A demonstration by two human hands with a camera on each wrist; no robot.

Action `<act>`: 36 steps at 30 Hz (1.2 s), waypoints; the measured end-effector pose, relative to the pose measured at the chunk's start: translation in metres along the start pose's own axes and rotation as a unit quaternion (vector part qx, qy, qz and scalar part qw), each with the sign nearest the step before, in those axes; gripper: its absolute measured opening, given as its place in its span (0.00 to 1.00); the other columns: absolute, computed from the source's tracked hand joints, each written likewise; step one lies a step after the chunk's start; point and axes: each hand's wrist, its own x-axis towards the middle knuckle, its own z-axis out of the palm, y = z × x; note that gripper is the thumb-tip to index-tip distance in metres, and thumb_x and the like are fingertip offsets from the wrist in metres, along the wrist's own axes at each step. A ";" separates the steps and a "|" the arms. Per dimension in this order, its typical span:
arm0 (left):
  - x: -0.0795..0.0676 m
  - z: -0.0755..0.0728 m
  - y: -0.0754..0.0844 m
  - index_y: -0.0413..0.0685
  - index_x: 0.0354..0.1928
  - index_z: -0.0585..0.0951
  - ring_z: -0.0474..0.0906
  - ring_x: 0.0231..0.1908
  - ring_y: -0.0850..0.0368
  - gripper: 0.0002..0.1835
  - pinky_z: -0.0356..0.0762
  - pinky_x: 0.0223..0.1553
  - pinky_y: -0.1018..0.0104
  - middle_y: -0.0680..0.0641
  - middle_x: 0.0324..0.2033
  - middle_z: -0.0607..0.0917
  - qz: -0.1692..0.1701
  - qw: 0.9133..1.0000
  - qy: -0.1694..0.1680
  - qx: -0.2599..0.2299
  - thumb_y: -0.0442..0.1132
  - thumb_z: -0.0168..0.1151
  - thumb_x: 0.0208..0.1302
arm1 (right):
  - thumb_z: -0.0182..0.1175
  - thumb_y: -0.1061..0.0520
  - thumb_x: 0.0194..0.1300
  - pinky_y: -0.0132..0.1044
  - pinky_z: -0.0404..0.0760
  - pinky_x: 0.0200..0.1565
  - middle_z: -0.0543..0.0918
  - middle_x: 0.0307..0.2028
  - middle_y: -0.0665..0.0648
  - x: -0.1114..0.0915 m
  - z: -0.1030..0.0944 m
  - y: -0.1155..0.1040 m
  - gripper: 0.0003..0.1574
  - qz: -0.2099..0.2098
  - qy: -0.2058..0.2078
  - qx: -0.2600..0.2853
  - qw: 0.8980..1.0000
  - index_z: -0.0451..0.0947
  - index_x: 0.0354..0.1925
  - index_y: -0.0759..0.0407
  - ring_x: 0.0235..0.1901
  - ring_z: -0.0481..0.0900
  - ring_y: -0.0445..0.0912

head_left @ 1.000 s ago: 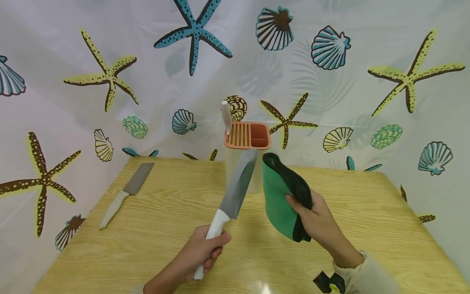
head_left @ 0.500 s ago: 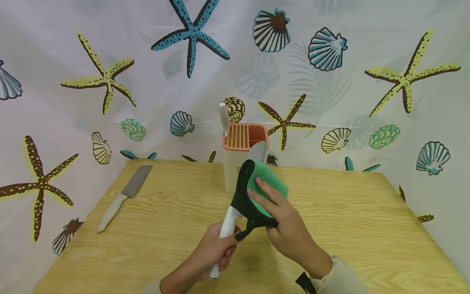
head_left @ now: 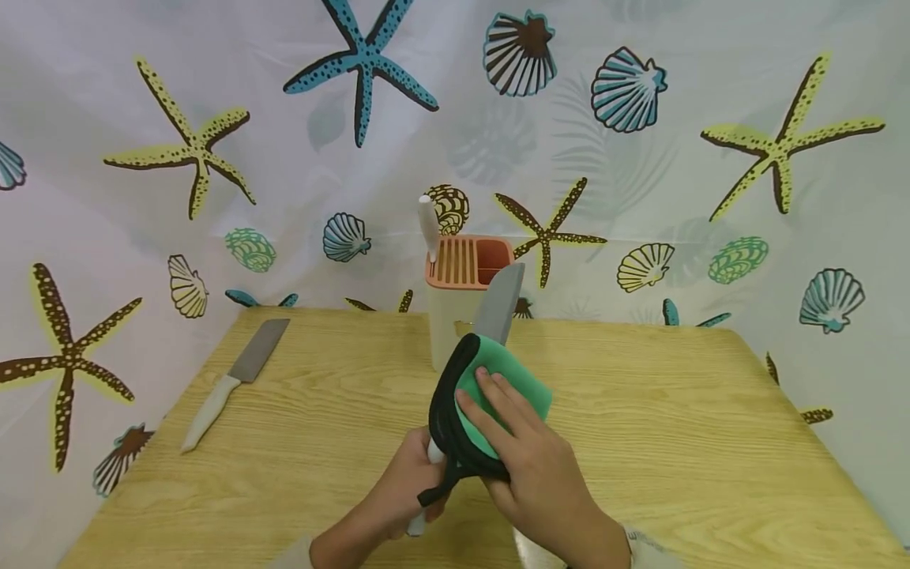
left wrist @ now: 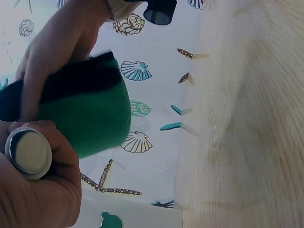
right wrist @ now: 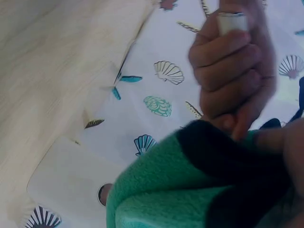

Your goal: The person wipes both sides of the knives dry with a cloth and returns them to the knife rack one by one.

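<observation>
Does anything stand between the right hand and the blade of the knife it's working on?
Yes: the green cloth lies between the right hand and the knife blade, hiding the blade's lower part in the head view. The tip end shows uncovered above it.

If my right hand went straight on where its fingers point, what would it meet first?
Your right hand touches the green cloth; beyond it, the cream knife holder looks first in line, though depth is hard to judge.

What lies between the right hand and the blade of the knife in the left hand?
The green cloth: in the head view, the right hand rests on it, and the blade passes beneath, its tip showing beyond.
</observation>
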 end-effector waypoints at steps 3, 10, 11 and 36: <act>0.000 0.002 -0.001 0.43 0.34 0.71 0.62 0.06 0.69 0.04 0.61 0.10 0.75 0.59 0.09 0.69 0.012 1.000 -0.017 0.007 0.33 0.55 0.68 | 0.62 0.71 0.45 0.43 0.89 0.38 0.70 0.72 0.55 0.001 0.003 0.000 0.53 0.016 0.024 -0.024 0.999 0.70 0.70 0.45 0.69 0.72 0.53; -0.001 0.006 -0.006 0.42 0.38 0.72 0.62 0.07 0.70 0.10 0.61 0.11 0.76 0.60 0.11 0.67 0.013 0.999 -0.046 0.010 0.42 0.58 0.72 | 0.59 0.76 0.39 0.35 0.79 0.21 0.76 0.67 0.58 0.009 0.006 0.013 0.53 0.032 0.072 -0.053 0.996 0.75 0.65 0.48 0.65 0.77 0.56; -0.001 0.007 -0.006 0.42 0.36 0.72 0.62 0.07 0.70 0.10 0.60 0.11 0.76 0.60 0.11 0.67 0.009 0.999 -0.045 0.011 0.41 0.58 0.72 | 0.60 0.75 0.39 0.35 0.79 0.21 0.76 0.67 0.58 0.010 0.005 0.017 0.52 0.035 0.075 -0.057 0.995 0.76 0.65 0.48 0.64 0.77 0.56; 0.007 0.009 -0.009 0.44 0.36 0.69 0.62 0.07 0.68 0.03 0.61 0.10 0.74 0.58 0.11 0.67 0.002 1.000 -0.010 -0.005 0.33 0.51 0.70 | 0.64 0.72 0.51 0.42 0.88 0.38 0.74 0.69 0.56 0.006 -0.006 0.016 0.42 0.012 -0.009 -0.010 1.000 0.76 0.65 0.50 0.67 0.75 0.53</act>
